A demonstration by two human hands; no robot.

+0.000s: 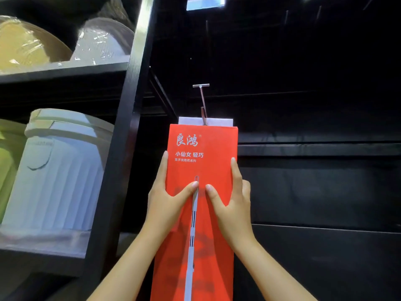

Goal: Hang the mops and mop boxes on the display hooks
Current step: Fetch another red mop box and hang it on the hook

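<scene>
One red mop box (201, 148), tall flat cardboard, upright before a dark panel wall; its white top tab (217, 122) meets the tip of one metal hook (202, 103). Two hands: left hand (167, 198) and right hand (232, 200) each clamp a side edge, thumbs pressed on the front beside a white strip (193, 213). Black shelf (128, 105) on the left: one white ribbed bucket (60, 170), two film-wrapped basins (102, 44)

A metal display hook (203, 103) is jutting from the dark back panel (303, 192), its tip meeting the white top tab of a red mop box (201, 148). To the left, a black shelving unit (122, 135) is carrying plastic-wrapped basins (102, 42) on its upper shelf. Its lower shelf is bearing a pale ribbed bucket (58, 170) just beside a green tub (6, 166).
</scene>
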